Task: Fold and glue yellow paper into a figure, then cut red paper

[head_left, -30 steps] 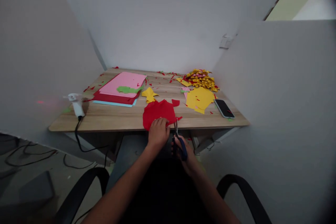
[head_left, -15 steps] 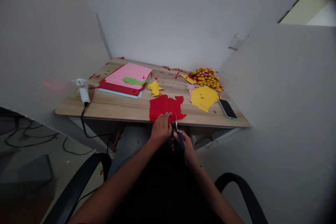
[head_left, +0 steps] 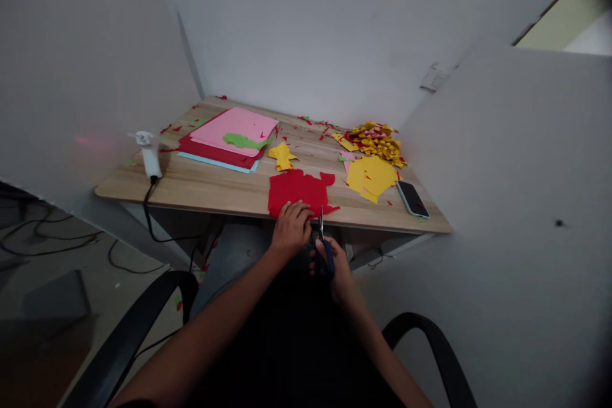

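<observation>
A ragged-edged red sheet (head_left: 297,190) lies at the front edge of the wooden table. My left hand (head_left: 290,227) presses on its near edge, fingers close together; whether they pinch the sheet I cannot make out. Just right of it, my right hand (head_left: 335,262) is wrapped round the dark blue handles of a pair of scissors (head_left: 327,252). The blades point away from me and reach the red sheet's lower right part. A yellow cut-out piece (head_left: 282,156) lies just beyond the sheet.
Pink (head_left: 233,125), red and light blue sheets are stacked at the left, a green scrap on top. A white corded device (head_left: 151,156) stands at the left edge. Yellow sheets (head_left: 370,176), a pile of yellow pieces (head_left: 377,142) and a phone (head_left: 412,198) are at the right.
The view has shifted slightly. My left hand lies a little flatter on the sheet's near edge. My right hand still holds the scissors at nearly the same spot.
</observation>
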The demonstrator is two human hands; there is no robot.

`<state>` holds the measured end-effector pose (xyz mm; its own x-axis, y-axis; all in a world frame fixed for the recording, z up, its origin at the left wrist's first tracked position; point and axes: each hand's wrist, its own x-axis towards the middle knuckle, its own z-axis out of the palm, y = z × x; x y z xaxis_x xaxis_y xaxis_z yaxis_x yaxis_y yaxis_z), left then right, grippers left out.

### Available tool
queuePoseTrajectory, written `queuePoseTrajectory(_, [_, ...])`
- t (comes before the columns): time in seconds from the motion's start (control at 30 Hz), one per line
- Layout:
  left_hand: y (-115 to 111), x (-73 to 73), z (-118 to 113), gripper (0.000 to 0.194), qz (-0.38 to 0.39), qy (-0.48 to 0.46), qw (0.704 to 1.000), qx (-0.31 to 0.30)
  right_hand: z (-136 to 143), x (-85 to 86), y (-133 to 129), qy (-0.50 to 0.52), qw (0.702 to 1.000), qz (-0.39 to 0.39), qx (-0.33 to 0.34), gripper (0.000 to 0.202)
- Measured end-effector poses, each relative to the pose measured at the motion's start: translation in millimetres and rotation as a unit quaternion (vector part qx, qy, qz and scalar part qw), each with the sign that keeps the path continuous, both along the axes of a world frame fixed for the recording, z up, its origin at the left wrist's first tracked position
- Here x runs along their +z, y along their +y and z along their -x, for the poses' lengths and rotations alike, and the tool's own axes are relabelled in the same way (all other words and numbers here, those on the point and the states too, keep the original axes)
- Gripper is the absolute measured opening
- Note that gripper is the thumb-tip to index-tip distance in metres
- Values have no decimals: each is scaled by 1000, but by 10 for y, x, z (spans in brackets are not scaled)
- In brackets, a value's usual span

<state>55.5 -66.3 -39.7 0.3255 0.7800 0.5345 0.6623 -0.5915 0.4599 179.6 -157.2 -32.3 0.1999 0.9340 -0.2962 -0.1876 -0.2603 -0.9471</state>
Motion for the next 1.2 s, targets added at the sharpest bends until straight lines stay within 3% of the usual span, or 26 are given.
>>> queuePoseTrajectory(0.47, [12, -11, 11, 18, -15, -7, 1000, 0, -152, -50, 23, -42, 998, 30, -19, 73])
queuePoseTrajectory(0.77, [26, -59, 15, 20, -28, -10, 1000, -3, -119, -28, -31, -10, 999, 29, 18, 62])
queuePoseTrajectory(1.2, [16, -57, 33, 15, -20, -10, 1000, -19, -3, -2, 138, -19, 1000, 11, 1, 62])
